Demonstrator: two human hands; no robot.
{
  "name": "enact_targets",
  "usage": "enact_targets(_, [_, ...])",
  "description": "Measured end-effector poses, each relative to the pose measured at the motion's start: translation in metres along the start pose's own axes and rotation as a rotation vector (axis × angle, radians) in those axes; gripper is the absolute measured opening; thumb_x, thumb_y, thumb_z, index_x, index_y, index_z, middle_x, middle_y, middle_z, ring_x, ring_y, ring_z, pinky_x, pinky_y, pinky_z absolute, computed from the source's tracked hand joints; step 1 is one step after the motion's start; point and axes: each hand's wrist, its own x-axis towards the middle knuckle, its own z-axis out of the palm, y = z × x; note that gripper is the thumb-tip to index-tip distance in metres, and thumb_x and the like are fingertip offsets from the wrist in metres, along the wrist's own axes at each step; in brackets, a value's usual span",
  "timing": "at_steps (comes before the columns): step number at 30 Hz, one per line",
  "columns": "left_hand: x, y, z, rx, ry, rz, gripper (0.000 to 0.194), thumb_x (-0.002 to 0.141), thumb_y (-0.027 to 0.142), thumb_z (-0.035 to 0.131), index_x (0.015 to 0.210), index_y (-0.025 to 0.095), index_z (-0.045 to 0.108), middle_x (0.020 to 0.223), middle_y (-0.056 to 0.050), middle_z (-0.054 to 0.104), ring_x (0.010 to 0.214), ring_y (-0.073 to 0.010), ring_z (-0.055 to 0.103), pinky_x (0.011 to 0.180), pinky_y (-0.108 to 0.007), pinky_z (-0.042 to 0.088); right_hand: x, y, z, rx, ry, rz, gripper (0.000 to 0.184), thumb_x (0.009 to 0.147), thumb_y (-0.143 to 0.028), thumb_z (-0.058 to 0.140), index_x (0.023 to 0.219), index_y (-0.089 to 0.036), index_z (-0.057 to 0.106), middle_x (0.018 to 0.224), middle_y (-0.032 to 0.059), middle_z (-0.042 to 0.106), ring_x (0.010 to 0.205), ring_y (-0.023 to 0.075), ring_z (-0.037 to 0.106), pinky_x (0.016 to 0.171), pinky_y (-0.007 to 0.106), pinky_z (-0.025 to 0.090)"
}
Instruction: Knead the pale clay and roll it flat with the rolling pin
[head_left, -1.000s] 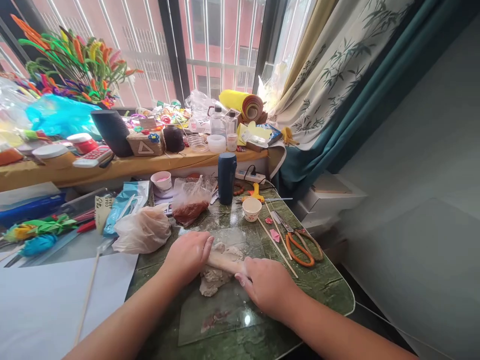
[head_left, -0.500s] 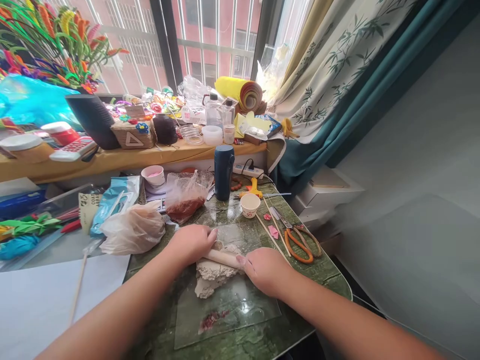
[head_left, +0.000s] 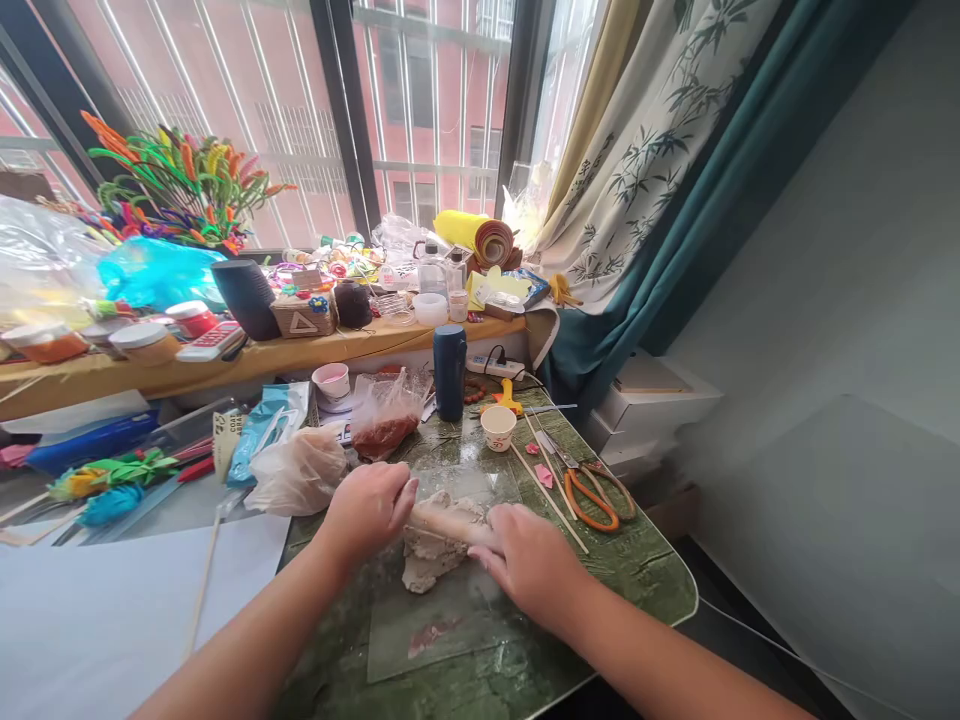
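Note:
A pale wooden rolling pin (head_left: 454,525) lies across a rough, cracked slab of beige clay (head_left: 427,566). Its left end is wrapped by the fingers of my left hand (head_left: 373,510). My right hand (head_left: 531,560) grips the other end, thumb along the near side. Under the clay is a clear sheet (head_left: 472,615) with a dark reddish smear near its front. Part of the clay is hidden behind the pin and my hands.
Right of my hands lie thin wooden sticks (head_left: 551,500), orange-handled scissors (head_left: 592,500) and a paper cup (head_left: 499,428). Behind stand a dark blue bottle (head_left: 450,375) and a bag of reddish-brown material (head_left: 384,425). Left are a crumpled plastic bag (head_left: 296,475) and white paper (head_left: 135,590).
The view has shifted, showing more of the left side. Both hands still hold the rolling pin on the clay; my right hand's grip has turned, with its thumb now showing.

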Motion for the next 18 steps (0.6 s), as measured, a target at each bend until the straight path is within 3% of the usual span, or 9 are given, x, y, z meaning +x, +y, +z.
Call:
enact_targets(2, [-0.009,-0.006,0.004,-0.008,0.076,0.053,0.04,0.103,0.035,0.03,0.074,0.023,0.054,0.073,-0.007,0.066,0.071,-0.0236,0.061,0.067,-0.035,0.038,-0.01,-0.001,0.01,0.032,0.012,-0.111,0.015,0.101,-0.032,0.054,0.11,-0.021,0.059,0.096,0.0053,0.066,0.081,0.0226,0.06,0.068,0.033,0.039])
enact_targets(5, [-0.017,-0.01,0.014,-0.035,0.14,0.107,0.038,0.103,0.032,0.031,0.073,0.022,0.053,0.072,-0.005,0.065,0.07,-0.0222,0.059,0.068,-0.034,0.039,-0.019,0.002,0.021,0.05,0.045,-0.245,0.029,0.102,-0.023,0.05,0.13,-0.025,0.052,0.098,0.0044,0.065,0.08,0.0219,0.057,0.068,0.033,0.038])
enact_targets(9, [-0.018,-0.008,0.021,-0.063,0.147,0.082,0.037,0.103,0.031,0.033,0.072,0.022,0.052,0.07,-0.005,0.063,0.067,-0.0217,0.058,0.068,-0.034,0.039,-0.021,0.007,0.028,0.115,0.074,-0.285,0.034,0.101,-0.022,0.051,0.135,-0.026,0.051,0.1,0.0047,0.066,0.081,0.0217,0.057,0.069,0.032,0.038])
enact_targets(13, [-0.01,-0.006,0.019,-0.031,0.039,0.019,0.032,0.099,0.031,0.039,0.072,0.023,0.053,0.067,-0.004,0.062,0.066,-0.0226,0.058,0.063,-0.034,0.035,-0.018,0.008,0.034,0.197,0.107,-0.272,0.03,0.1,-0.02,0.049,0.129,-0.024,0.056,0.096,0.0047,0.067,0.076,0.021,0.058,0.066,0.032,0.038])
enact_targets(18, [0.008,-0.008,0.022,-0.023,-0.235,-0.107,0.031,0.098,0.032,0.038,0.074,0.024,0.057,0.071,-0.004,0.068,0.069,-0.024,0.063,0.059,-0.033,0.03,-0.01,0.009,0.032,0.344,0.062,-0.182,0.023,0.103,-0.025,0.045,0.116,-0.023,0.064,0.09,0.0046,0.07,0.076,0.0203,0.062,0.068,0.03,0.039])
